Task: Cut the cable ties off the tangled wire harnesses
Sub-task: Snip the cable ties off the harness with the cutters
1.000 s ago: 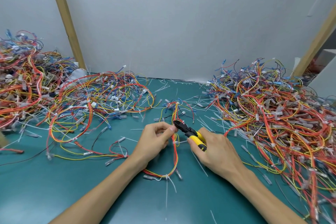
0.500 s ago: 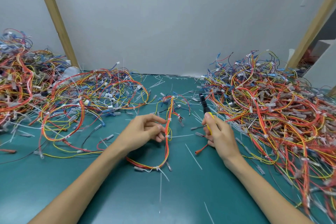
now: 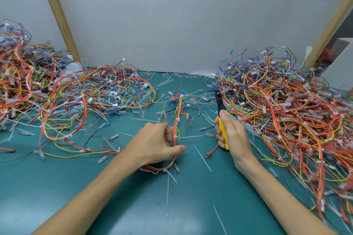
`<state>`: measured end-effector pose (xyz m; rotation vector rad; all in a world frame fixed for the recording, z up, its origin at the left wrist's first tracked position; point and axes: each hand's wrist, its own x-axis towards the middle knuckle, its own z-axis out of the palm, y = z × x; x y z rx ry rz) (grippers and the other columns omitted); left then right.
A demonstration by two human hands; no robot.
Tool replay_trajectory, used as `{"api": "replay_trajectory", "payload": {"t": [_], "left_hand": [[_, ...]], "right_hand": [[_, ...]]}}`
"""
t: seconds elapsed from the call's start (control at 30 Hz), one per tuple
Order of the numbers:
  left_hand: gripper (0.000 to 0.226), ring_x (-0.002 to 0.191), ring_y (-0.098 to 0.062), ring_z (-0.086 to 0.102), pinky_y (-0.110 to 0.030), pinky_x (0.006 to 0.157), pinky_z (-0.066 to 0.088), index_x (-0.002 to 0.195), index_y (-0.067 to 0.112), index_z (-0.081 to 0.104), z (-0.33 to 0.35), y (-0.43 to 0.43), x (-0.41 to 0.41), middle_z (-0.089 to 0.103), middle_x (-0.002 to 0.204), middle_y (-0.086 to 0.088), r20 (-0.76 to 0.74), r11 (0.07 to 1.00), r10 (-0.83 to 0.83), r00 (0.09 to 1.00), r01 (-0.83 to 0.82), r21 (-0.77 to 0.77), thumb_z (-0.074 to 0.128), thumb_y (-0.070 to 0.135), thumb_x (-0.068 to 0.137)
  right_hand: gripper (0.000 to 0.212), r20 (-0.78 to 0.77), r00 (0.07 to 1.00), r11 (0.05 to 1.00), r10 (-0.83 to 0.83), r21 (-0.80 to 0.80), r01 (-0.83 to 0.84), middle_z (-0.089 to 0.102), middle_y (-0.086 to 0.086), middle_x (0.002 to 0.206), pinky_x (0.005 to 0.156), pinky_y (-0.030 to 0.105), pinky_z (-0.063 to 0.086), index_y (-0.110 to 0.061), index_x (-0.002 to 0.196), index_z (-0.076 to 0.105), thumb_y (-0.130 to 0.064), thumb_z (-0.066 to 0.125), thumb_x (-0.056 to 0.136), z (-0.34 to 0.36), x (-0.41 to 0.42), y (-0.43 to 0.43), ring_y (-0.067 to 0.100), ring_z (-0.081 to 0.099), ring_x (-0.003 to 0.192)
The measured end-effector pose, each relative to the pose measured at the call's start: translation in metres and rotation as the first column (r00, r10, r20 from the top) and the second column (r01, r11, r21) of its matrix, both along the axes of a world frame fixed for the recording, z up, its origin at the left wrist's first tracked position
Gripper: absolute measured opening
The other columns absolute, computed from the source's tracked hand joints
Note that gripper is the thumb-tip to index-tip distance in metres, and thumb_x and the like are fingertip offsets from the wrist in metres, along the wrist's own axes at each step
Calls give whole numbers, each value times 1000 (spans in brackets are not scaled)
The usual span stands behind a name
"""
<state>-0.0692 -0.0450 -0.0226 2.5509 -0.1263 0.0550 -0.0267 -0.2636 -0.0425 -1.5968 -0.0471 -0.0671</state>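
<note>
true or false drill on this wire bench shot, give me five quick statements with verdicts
1. The right hand holds yellow-handled cutters. True.
2. The cutters are biting a cable tie on the small harness. False: their tip points away from the person, apart from that harness.
3. Wire heaps lie on both sides, a left pile and a right pile. True.
4. The work surface is red. False: it is a green mat.
5. The left hand holds the small harness between the piles. True.
</note>
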Motion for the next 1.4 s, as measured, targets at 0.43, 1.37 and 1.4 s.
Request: {"api": "replay_trajectory", "payload": {"t": [0.43,1.37,1.4], "left_hand": [[16,63,-22,73,-30,57,60,78,0,63,-6,-14,-1,72,68,-13,-102,742,102,990,-144,-655,59,2,93],[27,42,-6,56,-29,52,47,70,25,44,-24,-14,3,65,56,6,218,919,187,958,-92,-382,65,19,86],[27,41,-6,55,-31,52,47,69,24,44,-25,-14,3,64,55,6,229,917,190,955,-90,-389,64,20,87]], "right_hand": [[38,5,1000,998,-18,58,17,46,-2,64,43,23,28,-17,82,61,-51,52,96,-2,1,0,10,37,50],[36,81,996,999,-27,-20,28,49,2,64,44,27,33,-14,84,65,-42,50,99,0,-3,3,14,40,51],[36,79,997,999,-27,-18,28,49,2,64,44,27,33,-13,84,65,-42,50,99,0,-3,3,14,40,51]]}}
